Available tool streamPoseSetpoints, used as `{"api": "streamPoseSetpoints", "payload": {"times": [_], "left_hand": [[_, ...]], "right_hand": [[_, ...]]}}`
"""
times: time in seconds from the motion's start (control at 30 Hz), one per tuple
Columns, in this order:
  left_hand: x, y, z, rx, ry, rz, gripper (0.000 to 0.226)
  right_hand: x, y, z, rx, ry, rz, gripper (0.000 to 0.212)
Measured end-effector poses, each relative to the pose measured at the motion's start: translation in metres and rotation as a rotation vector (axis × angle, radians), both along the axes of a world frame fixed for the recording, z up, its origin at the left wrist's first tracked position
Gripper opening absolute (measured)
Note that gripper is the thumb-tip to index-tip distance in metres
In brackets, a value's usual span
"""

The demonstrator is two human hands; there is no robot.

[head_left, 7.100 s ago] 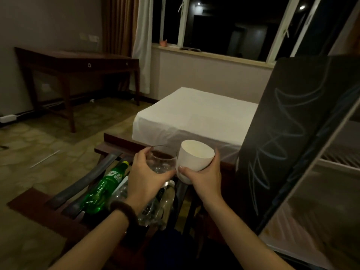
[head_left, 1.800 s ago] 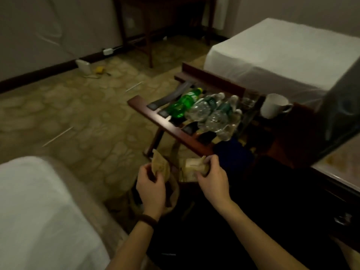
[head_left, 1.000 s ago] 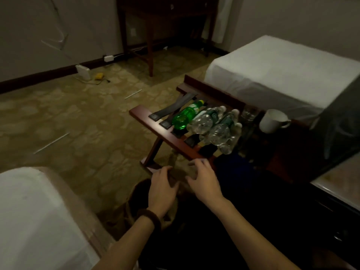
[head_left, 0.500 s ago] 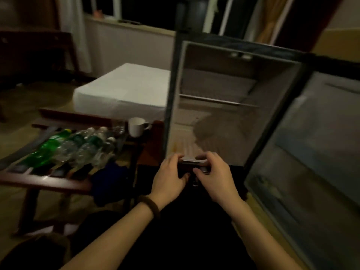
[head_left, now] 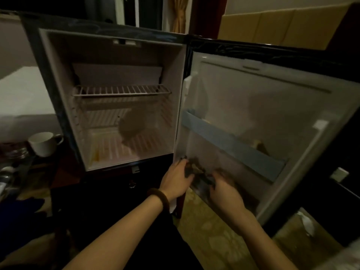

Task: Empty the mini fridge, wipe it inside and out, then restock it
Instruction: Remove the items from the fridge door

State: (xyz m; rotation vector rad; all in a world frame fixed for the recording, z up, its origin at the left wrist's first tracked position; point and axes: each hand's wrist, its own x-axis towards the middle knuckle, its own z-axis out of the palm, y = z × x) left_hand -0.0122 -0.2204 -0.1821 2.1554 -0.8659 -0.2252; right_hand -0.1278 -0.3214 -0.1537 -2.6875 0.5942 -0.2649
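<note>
The head view looks into the fridge (head_left: 109, 45), which stands with its door (head_left: 272, 106) swung wide to the right. The cabinet holds a wire shelf (head_left: 121, 90) about halfway up and a ribbed floor below it with a yellowish stain near the front left corner; a dark shadow falls on the back wall. On the inner face of the door a pale blue rail (head_left: 229, 143) slants down to the right across the lower bin. Both hands reach to the bottom of the door, just below the left end of that rail. The left hand (head_left: 178, 180), with a dark band (head_left: 158, 197) at its wrist, lies at the door's hinge-side lower corner with its fingers curled around a small dark thing (head_left: 194, 168) in the bin; the thing is blurred and what it is cannot be told. The right hand (head_left: 226, 190) sits just to the right of the left one, against the low part of the door, its fingers bent over the bin's edge and touching the same dark clutter; whether it truly grips anything cannot be told in the blur. To the left of the fridge, well apart from the hands, a white cup (head_left: 43, 143) stands on a dark surface beside some glassware that is too dim to make out. Behind the door a cardboard box (head_left: 282, 26) rises at upper right, and a patterned floor (head_left: 212, 240) shows between the forearms.
</note>
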Motion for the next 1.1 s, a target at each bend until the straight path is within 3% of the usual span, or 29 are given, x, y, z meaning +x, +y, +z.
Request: {"api": "streamPoseSetpoints", "payload": {"times": [0.13, 0.33, 0.43, 0.57, 0.67, 0.77, 0.93, 1.1], "left_hand": [[0.01, -0.008, -0.006, 0.086, -0.077, -0.008, 0.037], [0.016, -0.032, -0.007, 0.354, -0.386, -0.082, 0.045], [0.021, -0.043, -0.013, 0.411, -0.389, -0.13, 0.038], [0.019, -0.053, -0.016, 0.29, -0.286, -0.209, 0.029], [0.019, -0.062, -0.02, 0.193, -0.144, -0.15, 0.027], [0.015, -0.063, -0.02, -0.01, -0.004, -0.08, 0.034], [0.02, -0.044, -0.011, -0.175, -0.026, 0.147, 0.027], [0.02, -0.033, -0.006, -0.306, -0.009, 0.181, 0.02]], "right_hand": [[-0.008, -0.013, -0.014, -0.089, 0.077, -0.077, 0.043], [-0.016, -0.033, -0.02, -0.023, 0.082, -0.071, 0.044], [-0.012, -0.04, -0.016, 0.037, 0.098, -0.095, 0.044], [-0.005, -0.045, -0.012, 0.081, 0.337, -0.114, 0.034], [0.006, -0.044, -0.015, 0.143, 0.448, -0.111, 0.035], [0.013, -0.044, -0.018, 0.222, 0.405, -0.133, 0.033], [0.018, -0.044, -0.024, 0.312, 0.275, -0.185, 0.022], [0.02, -0.043, -0.028, 0.328, 0.181, -0.248, 0.018]]}}
